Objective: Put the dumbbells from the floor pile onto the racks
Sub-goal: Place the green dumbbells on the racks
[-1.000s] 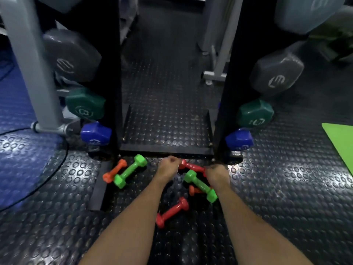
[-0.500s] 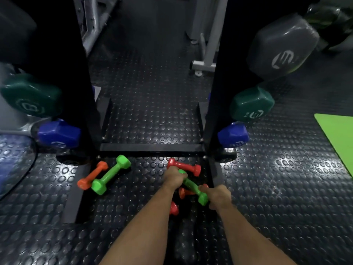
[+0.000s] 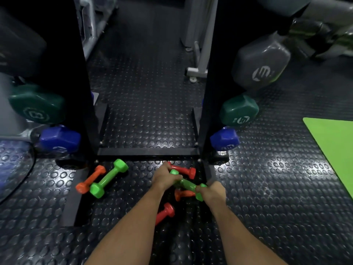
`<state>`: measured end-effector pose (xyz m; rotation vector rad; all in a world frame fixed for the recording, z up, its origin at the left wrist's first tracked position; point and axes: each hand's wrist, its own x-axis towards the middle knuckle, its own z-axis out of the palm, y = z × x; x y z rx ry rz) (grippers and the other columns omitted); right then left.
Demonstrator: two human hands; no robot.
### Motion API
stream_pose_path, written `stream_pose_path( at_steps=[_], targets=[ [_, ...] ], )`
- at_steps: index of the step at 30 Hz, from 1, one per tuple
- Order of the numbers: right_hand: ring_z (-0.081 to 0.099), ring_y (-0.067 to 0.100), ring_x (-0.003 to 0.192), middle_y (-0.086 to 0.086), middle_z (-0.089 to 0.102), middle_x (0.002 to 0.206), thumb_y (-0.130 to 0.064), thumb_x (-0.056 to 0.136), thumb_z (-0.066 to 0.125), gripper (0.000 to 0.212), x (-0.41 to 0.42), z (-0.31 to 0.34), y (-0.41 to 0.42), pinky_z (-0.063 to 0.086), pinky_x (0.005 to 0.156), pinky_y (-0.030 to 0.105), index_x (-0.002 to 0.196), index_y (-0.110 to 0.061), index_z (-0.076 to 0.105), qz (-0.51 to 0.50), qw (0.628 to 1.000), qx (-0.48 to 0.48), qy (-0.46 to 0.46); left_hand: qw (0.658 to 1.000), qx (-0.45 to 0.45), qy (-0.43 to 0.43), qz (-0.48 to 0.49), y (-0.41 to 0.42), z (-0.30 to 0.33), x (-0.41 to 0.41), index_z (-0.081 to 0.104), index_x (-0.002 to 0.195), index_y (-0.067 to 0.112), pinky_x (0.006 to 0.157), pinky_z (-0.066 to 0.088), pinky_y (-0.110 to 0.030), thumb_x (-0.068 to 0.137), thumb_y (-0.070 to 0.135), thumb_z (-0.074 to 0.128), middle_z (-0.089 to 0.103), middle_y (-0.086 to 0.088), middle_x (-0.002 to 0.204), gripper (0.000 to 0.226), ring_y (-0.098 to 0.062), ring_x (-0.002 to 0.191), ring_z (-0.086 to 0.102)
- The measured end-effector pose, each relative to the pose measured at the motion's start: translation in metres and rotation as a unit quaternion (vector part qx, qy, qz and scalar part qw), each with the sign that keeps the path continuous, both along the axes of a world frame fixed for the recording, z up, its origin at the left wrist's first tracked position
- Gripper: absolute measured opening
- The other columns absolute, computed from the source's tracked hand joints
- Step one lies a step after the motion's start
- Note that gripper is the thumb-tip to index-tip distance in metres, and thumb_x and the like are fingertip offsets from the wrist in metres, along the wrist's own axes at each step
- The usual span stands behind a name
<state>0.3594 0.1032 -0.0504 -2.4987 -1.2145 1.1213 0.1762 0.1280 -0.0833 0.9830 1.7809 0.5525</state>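
left hand (image 3: 163,176) and right hand (image 3: 211,191), fingers curled, grip opposite ends of a green dumbbell (image 3: 186,185) low over the floor pile (image 3: 183,194), just before the rack base (image 3: 148,151).

Both forearms reached forward and down; the left hand (image 3: 164,177) and right hand (image 3: 212,192) were curled closed, knuckles up.

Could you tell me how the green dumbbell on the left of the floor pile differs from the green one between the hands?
The left green dumbbell lies untouched on the floor beside an orange dumbbell. The held green dumbbell is gripped at its ends by the left hand and right hand, above an orange dumbbell and a red one. They slant opposite ways. Both are bright green and look alike in size.
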Motion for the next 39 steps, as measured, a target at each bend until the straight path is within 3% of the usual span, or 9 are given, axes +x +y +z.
stream_pose_path(
  at_steps=[5,11,14,18,21,27,31,36,39],
  targets=[
    [0.065,0.021,0.081,0.005,0.074,0.093,-0.039,0.069,0.088,0.051,-0.018,0.043,0.003,0.044,0.07,0.025,0.11,-0.013,0.073,-0.018,0.994,0.107,0.03,0.997,0.021,-0.05,0.047,0.004,0.053,-0.022,0.061,0.101,0.015,0.052,0.051,-0.018,0.076,0.019,0.089,0.069,-0.002,0.098,0.038,-0.01,0.074,0.065],
    [0.068,0.02,0.09,-0.007,0.069,0.093,-0.024,0.08,0.085,0.029,-0.041,0.141,-0.003,0.044,0.074,0.025,0.101,-0.025,0.065,-0.137,0.905,0.383,0.124,0.984,0.084,-0.149,0.046,0.008,0.149,-0.035,0.076,0.098,0.012,0.054,0.054,-0.023,0.077,0.019,0.089,0.078,-0.007,0.093,0.026,-0.016,0.073,0.073],
    [0.066,0.018,0.098,-0.007,0.067,0.103,-0.028,0.084,0.084,0.029,-0.044,0.175,-0.017,0.049,0.081,0.026,0.107,-0.026,0.067,-0.123,0.861,0.475,0.135,0.977,0.112,-0.18,0.034,0.003,0.199,-0.033,0.077,0.099,0.007,0.07,0.065,-0.041,0.076,0.017,0.09,0.079,-0.012,0.093,0.028,-0.021,0.081,0.075],
    [0.06,0.008,0.121,-0.01,0.058,0.131,-0.021,0.086,0.084,0.062,-0.042,0.211,-0.032,0.049,0.101,0.031,0.142,-0.024,0.056,-0.11,0.835,0.507,0.185,0.963,0.13,-0.232,0.045,-0.006,0.249,-0.024,0.076,0.098,0.003,0.076,0.064,-0.05,0.077,0.016,0.089,0.078,-0.015,0.092,0.028,-0.023,0.078,0.075],
    [0.068,0.011,0.113,0.002,0.062,0.135,-0.009,0.085,0.083,0.079,-0.041,0.234,-0.033,0.054,0.1,0.041,0.151,-0.027,0.044,-0.19,0.782,0.506,0.309,0.947,0.136,-0.286,0.05,-0.015,0.286,-0.009,0.073,0.103,-0.005,0.074,0.065,-0.052,0.08,0.016,0.087,0.075,-0.019,0.092,0.034,-0.024,0.074,0.074],
    [0.073,0.019,0.091,0.013,0.072,0.1,-0.001,0.095,0.069,0.027,-0.035,0.3,-0.025,0.063,0.071,0.024,0.12,-0.009,0.065,-0.198,0.715,0.496,0.452,0.924,0.172,-0.34,0.044,-0.035,0.356,0.016,0.07,0.107,-0.008,0.067,0.064,-0.039,0.079,0.023,0.088,0.077,-0.019,0.094,0.047,-0.025,0.079,0.076],
    [0.072,0.012,0.083,0.005,0.073,0.097,-0.008,0.096,0.068,0.027,-0.017,0.35,-0.016,0.061,0.063,0.024,0.123,-0.004,0.064,-0.2,0.703,0.534,0.425,0.911,0.214,-0.352,-0.011,-0.044,0.401,0.028,0.07,0.108,-0.006,0.072,0.064,-0.037,0.082,0.02,0.084,0.077,-0.02,0.095,0.04,-0.026,0.085,0.077],
    [0.068,0.009,0.076,-0.003,0.075,0.081,-0.012,0.096,0.069,0.012,-0.002,0.429,-0.009,0.054,0.068,0.033,0.108,-0.012,0.071,-0.111,0.706,0.575,0.397,0.903,0.302,-0.283,-0.114,-0.039,0.461,0.027,0.072,0.107,0.004,0.082,0.064,-0.049,0.081,0.037,0.082,0.076,-0.018,0.097,0.043,-0.027,0.089,0.076],
    [0.067,0.006,0.078,-0.004,0.076,0.085,-0.017,0.097,0.069,0.01,0.002,0.483,-0.001,0.051,0.073,0.032,0.104,-0.012,0.074,-0.047,0.709,0.588,0.386,0.87,0.432,-0.227,-0.071,-0.029,0.501,0.023,0.074,0.102,0.014,0.074,0.064,-0.043,0.08,0.04,0.081,0.076,-0.009,0.09,0.035,-0.023,0.084,0.074]
  ],
)
